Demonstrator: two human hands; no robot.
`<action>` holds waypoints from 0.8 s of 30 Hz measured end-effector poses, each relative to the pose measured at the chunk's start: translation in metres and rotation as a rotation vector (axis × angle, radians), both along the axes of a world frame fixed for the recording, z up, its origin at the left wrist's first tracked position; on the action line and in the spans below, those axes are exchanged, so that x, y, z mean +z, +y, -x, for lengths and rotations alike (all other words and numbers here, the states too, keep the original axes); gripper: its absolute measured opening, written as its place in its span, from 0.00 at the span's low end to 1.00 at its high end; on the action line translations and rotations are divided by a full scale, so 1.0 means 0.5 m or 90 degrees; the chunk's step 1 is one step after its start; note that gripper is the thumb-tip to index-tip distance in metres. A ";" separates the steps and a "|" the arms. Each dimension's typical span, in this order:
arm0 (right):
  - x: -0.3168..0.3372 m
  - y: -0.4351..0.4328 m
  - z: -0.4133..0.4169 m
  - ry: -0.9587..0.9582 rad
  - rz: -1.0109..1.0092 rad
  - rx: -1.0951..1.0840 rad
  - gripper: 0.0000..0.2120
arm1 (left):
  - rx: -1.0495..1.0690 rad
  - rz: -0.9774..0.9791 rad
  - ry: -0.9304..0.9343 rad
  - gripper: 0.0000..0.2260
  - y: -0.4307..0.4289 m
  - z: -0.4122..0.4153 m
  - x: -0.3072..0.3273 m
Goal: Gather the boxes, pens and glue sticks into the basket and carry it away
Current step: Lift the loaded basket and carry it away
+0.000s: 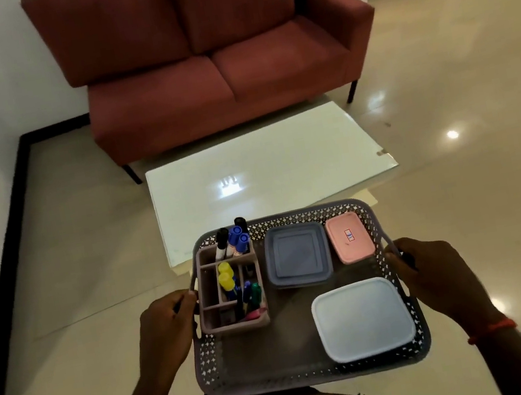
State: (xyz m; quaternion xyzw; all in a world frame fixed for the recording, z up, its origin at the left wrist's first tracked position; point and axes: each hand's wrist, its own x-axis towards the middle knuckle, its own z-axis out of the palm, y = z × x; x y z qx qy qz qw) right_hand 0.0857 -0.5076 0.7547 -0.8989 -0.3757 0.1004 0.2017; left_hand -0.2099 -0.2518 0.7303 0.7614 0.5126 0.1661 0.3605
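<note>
— Where is the basket?
— The grey perforated basket (318, 373) is held level in front of the person's body, above the tiled floor (440, 78). In the view its far rim overlaps the near edge of the white table (264, 168); a red sofa (211, 66) stands beyond.
— And the grips?
— The left grip (166, 322) is curled round the left handle, the right grip (435, 271) round the right handle.
— The contents?
— A compartment organizer (236, 323) at the left holds markers (235, 240), yellow-capped glue sticks (226, 276) and pens (252, 294). A grey-blue box (297, 255) sits beside a pink box (349, 237) at the far side; a pale blue box (362, 318) lies at the near right corner.
</note>
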 end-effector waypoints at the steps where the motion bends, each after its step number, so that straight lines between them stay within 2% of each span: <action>1: 0.001 0.015 -0.006 0.000 0.000 0.011 0.08 | 0.012 0.003 -0.003 0.15 0.007 -0.001 -0.003; 11: 0.014 0.138 -0.062 -0.033 0.003 0.059 0.06 | 0.045 0.036 -0.024 0.12 0.101 -0.033 -0.016; 16: -0.012 0.194 -0.067 0.002 0.006 0.037 0.05 | 0.029 0.055 -0.024 0.12 0.143 -0.025 -0.034; 20: -0.026 0.255 -0.039 0.127 -0.051 -0.059 0.01 | 0.034 0.087 -0.013 0.11 0.174 -0.012 -0.055; 24: -0.054 0.312 -0.043 0.208 -0.062 -0.046 0.02 | 0.081 0.126 -0.006 0.11 0.197 -0.016 -0.077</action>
